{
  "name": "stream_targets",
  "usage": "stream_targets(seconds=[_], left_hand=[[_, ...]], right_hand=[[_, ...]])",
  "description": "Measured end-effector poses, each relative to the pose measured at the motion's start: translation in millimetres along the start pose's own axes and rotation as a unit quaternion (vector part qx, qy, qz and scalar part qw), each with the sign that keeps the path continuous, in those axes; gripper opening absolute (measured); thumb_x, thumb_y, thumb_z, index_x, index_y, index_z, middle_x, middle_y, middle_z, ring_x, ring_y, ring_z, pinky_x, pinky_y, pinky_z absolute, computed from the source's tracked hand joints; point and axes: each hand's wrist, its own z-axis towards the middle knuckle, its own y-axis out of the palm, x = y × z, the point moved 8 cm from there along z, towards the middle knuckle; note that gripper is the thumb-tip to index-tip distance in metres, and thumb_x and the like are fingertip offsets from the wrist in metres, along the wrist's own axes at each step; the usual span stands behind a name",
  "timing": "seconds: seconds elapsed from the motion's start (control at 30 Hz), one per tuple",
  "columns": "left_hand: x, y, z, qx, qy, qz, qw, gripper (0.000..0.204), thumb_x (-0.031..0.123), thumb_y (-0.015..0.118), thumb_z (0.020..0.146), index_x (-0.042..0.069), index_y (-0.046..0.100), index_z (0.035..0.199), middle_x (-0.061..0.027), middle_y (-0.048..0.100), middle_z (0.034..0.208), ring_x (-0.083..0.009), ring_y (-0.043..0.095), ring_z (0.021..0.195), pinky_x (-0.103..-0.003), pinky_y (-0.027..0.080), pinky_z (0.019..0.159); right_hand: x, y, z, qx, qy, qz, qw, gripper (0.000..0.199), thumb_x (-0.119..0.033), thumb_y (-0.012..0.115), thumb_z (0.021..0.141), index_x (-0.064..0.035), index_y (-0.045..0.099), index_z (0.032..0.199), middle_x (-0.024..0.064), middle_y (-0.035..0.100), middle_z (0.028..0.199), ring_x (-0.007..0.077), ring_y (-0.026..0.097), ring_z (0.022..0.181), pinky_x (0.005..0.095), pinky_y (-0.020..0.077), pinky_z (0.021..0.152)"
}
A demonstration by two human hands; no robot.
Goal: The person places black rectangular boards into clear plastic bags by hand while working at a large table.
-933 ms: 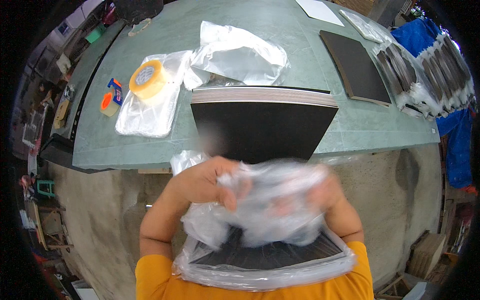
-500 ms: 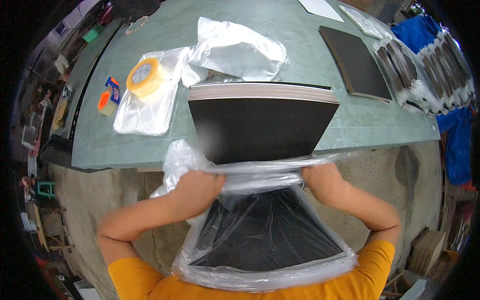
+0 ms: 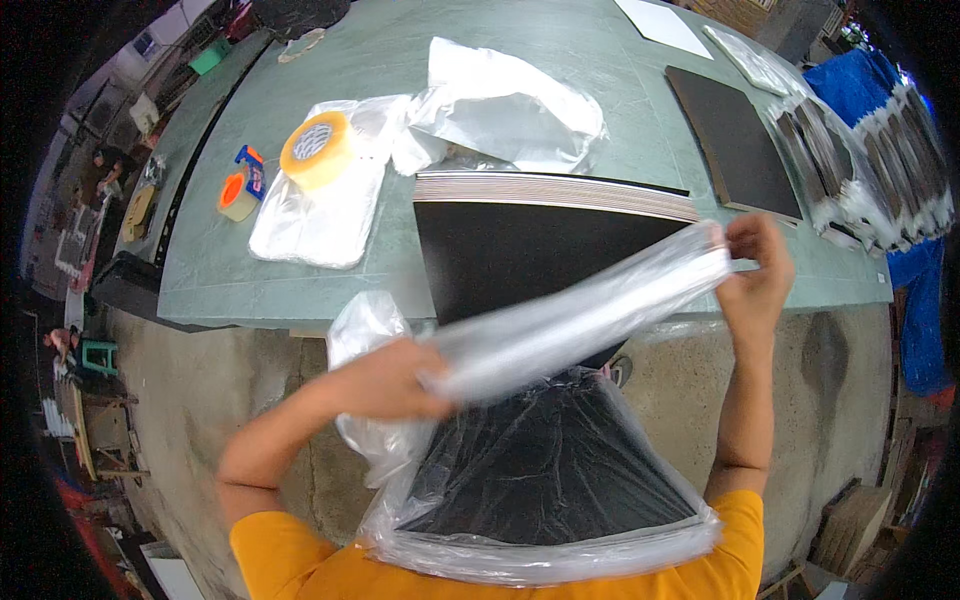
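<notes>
Left fingers [image 3: 430, 402]: we see them curled closed on the lower end of a folded plastic strip [image 3: 585, 315]; they are a little blurred.
Right fingers [image 3: 762, 232]: we see thumb and fingers pressed together, with the upper end of the same strip between them.
Plastic strip: it is held slanting in front of the black stack, above the near edge of the green table [image 3: 230, 290]; its right end is the higher one.
Black stack [image 3: 530, 235]: it is at the middle of the near edge, with its pale layered side toward the far edge.
Wrapped black panel [image 3: 560, 470]: it is below the near edge, close to the orange shirt [image 3: 270, 560], under clear film. We cannot tell if the strip is joined to this film.
Toward the left edge: we find a yellow tape roll [image 3: 322, 155] upon a pile of clear bags [image 3: 315, 225], and beside it a small tape dispenser [image 3: 243, 186].
Behind the stack: a crumpled bag [image 3: 510, 105].
Near the right edge: a dark book [image 3: 735, 145], then plastic-wrapped bundles [image 3: 865, 165].
</notes>
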Motion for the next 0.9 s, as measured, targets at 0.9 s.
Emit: stream_targets(seconds=[0.9], left_hand=[[-100,37,-26,0.057,-0.172,-0.565,0.805,0.029,0.013,0.065,0.058,0.001,0.057,0.083,-0.0033,0.051,0.068,-0.0055,0.046,0.057,-0.018,0.027,0.043]], right_hand=[[125,118,-148,-0.373,0.388,0.489,0.686,0.016,-0.008,0.054,0.059,-0.001,0.055,0.074,-0.0004,0.052,0.066,0.0044,0.045,0.057,0.0163,0.0353,0.052]])
